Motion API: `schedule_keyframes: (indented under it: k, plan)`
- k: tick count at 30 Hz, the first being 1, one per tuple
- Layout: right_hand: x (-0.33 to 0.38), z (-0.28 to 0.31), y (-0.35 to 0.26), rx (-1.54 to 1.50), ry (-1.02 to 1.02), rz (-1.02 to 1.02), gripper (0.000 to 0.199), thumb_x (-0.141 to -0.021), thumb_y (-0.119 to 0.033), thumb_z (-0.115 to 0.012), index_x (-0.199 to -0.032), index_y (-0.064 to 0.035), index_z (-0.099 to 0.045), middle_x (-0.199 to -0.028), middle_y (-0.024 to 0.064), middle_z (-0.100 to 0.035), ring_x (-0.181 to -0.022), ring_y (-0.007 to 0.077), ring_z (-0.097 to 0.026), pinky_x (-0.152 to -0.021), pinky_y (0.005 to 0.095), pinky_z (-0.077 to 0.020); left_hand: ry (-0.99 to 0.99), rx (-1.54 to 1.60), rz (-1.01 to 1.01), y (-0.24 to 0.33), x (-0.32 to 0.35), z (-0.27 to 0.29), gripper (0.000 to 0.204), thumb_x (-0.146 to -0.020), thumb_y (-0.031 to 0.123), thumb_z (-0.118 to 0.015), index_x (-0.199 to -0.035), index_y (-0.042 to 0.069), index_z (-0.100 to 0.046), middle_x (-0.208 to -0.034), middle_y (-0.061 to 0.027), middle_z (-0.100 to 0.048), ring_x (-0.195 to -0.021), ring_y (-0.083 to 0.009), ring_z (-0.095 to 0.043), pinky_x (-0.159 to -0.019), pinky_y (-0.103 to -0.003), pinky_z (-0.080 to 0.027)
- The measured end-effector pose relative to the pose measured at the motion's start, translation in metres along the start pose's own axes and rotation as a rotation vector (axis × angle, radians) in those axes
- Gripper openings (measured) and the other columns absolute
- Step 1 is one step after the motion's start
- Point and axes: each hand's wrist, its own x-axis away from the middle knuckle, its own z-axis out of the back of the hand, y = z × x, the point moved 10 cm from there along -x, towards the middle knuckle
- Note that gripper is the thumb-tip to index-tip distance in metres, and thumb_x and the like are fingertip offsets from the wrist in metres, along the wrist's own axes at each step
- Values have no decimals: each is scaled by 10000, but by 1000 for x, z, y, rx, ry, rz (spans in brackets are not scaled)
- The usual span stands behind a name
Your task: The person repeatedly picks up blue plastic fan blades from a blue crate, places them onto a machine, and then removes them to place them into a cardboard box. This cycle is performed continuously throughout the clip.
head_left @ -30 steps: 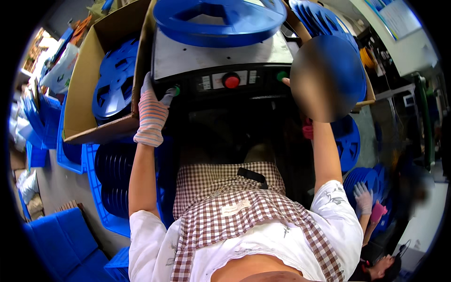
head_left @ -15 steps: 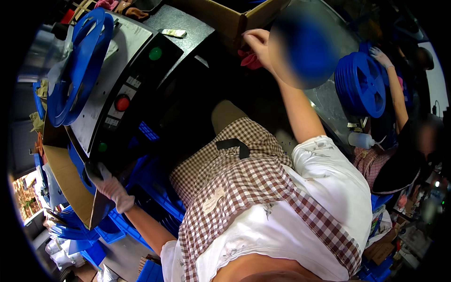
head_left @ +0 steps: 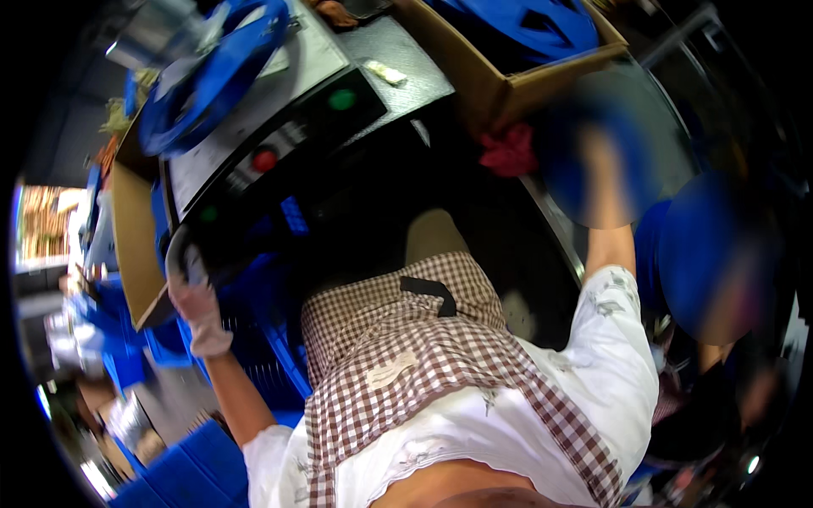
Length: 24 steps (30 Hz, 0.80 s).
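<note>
My left hand (head_left: 196,306), in a pale glove with greyish fingertips, is at the lower corner of a machine panel (head_left: 279,148), beside a cardboard box flap (head_left: 140,229). Its fingers reach upward, somewhat apart, and I see nothing held in them. To the right, my bare right hand (head_left: 600,152) stretches out over a blurred blue round shape (head_left: 563,173). Blur hides its fingers and whether they hold anything. A crumpled red cloth (head_left: 508,151) lies just left of that shape, below an open cardboard box (head_left: 542,80) with blue reels (head_left: 542,30) inside.
A large blue reel (head_left: 182,114) leans on the machine at upper left. The panel carries a red button (head_left: 264,160) and a green button (head_left: 342,99). Blue crates (head_left: 182,466) stand at lower left. At right, a co-worker's arm (head_left: 720,339) is beside blurred blue reels (head_left: 699,254).
My view has shifted, bringing the box of blue reels further into sight. My right hand has moved right, away from the red cloth, and is now blurred. My left hand stays by the machine corner.
</note>
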Motion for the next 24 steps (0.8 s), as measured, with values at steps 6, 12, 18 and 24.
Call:
schedule_keyframes:
  k: [6, 12, 18, 24]
  plan:
    - [-65, -17, 31, 132, -45, -216, 761, -827, -766, -431, -1482, -400, -301, -1534, 204, -180, -1343, 501, -270, -1024, 602, -360, 17, 117, -207, 53, -57, -16, 334, -894, 22, -612, -1227, 24, -586, -1184, -152, -636, -1097, -243, -610, -967, -336, -463]
    - [21, -13, 13, -228, 103, -205, 644, -860, -715, -433, -1354, -313, -526, -1502, 219, -234, -1322, 497, -287, -1033, 595, -341, 8, -345, -495, 44, -123, -29, 427, -883, 140, -620, -1296, 72, -538, -1197, -157, -610, -1112, -337, -579, -977, -395, -442]
    - [15, 91, 157, -711, 455, 422, 511, -867, -499, -555, -1158, -87, -645, -1239, 224, -562, -1087, 322, -563, -914, 406, -469, -80, -598, -673, 27, -174, -96, 384, -897, 167, -565, -1280, 130, -553, -1084, -126, -650, -1026, -320, -604, -929, -401, -448]
    - [327, 144, 3, -2133, -241, 750, 666, -833, -214, -604, -1411, -27, -331, -1339, 191, -483, -1156, 253, -532, -900, 377, -489, 82, -785, -786, -17, -202, -48, 326, -902, 87, -455, -1192, 101, -601, -875, -112, -665, -814, -285, -634, -753, -408, -515]
